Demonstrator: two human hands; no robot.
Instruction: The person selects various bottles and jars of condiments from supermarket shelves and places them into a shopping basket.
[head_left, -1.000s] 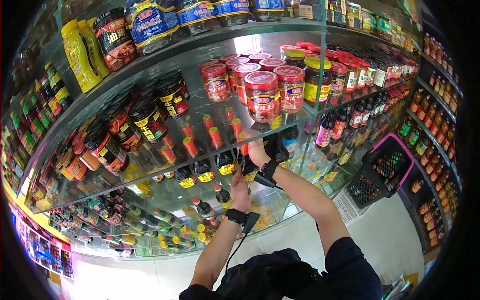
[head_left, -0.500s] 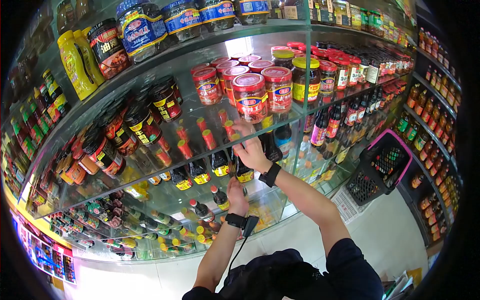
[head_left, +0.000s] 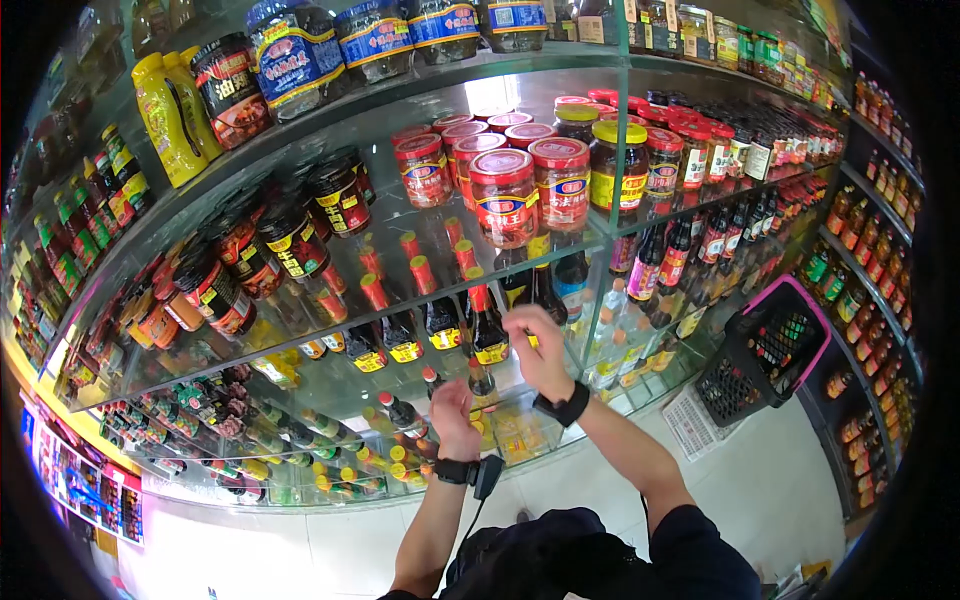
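Observation:
My right hand [head_left: 540,352] hangs in front of the middle glass shelf [head_left: 300,345], fingers loosely apart and empty, just right of a dark sauce bottle [head_left: 488,325] with a red cap and yellow label. My left hand [head_left: 452,410] is lower, fingers pointing up and holding nothing, beside a small red-capped bottle [head_left: 432,380] on the shelf below. Both wrists wear black bands; a small device with a cable [head_left: 487,474] hangs from the left one.
Red-lidded jars [head_left: 503,195] stand on the glass shelf above the hands. Dark jars [head_left: 295,240] fill the left side, and yellow bottles [head_left: 170,115] sit on the top shelf. A black basket with a pink rim [head_left: 770,350] rests on the floor at right, before another shelving unit [head_left: 870,230].
My right hand has let go of the bottles on the middle shelf and drawn back and down. My left hand has dropped lower too, away from the bottle row.

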